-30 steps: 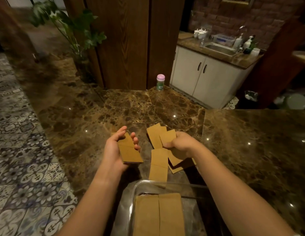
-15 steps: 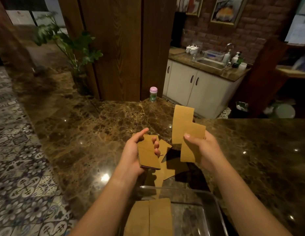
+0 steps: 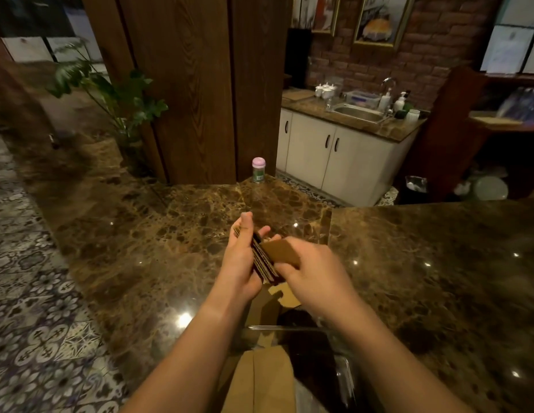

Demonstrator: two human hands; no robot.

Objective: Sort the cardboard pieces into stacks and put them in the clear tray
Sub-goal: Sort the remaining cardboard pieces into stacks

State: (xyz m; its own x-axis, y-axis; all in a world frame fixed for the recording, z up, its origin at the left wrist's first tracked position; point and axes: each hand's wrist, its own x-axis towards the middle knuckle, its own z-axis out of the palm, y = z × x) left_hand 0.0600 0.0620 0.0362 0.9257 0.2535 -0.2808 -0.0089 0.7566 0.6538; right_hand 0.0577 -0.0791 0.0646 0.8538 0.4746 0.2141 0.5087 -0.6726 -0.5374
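Above the table, the left hand grips a cardboard stack on edge; the right hand pinches another piece against it. Next, likely squaring the stack, then lowering it into the clear tray at the near edge.

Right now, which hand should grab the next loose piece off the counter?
Right, probably. The left hand is clamped on the cardboard stack; the right hand only pinches one piece onto it and sits directly above the loose piece.
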